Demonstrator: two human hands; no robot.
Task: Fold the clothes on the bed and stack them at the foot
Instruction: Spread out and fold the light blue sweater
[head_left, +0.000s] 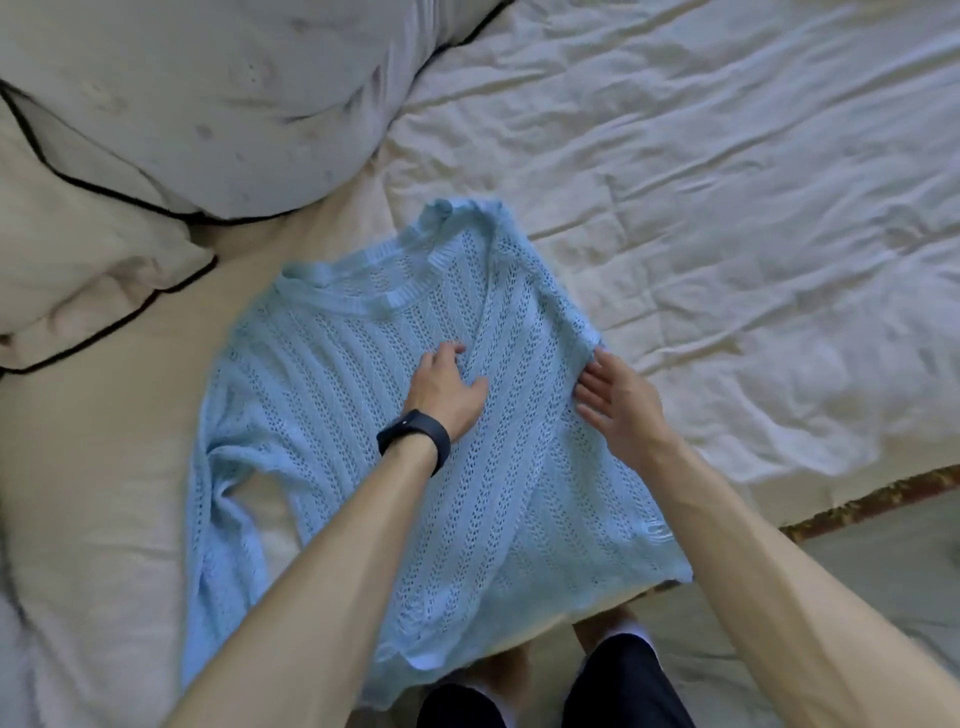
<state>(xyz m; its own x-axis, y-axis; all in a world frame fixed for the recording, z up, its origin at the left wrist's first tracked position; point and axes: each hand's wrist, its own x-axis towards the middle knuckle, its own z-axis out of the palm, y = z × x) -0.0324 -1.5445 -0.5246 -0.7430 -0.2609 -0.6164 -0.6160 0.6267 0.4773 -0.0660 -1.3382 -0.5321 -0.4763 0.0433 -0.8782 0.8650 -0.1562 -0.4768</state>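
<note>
My light blue open-knit sweater (363, 395) lies front-up on the cream rumpled bedsheet (727, 182), its right side folded across the chest and its left sleeve trailing toward 8 o'clock. My left hand (447, 389) presses flat at its middle, fingers spread; my right hand (615, 402) rests straight-fingered against the folded edge at 3 o'clock. White pillows with black piping (182, 104) crowd 10 to 11 o'clock. Open sheet runs from 1 to 3, and the bed's edge (857, 506) lies at 4.

You are reaching both bare forearms forward, your left hand (447, 387) pressing palm-down with its fingers relaxed and a black band (414, 434) circling its wrist, while your right hand (618, 405) is lying just right of it, fingers straight, palm turned inward.
</note>
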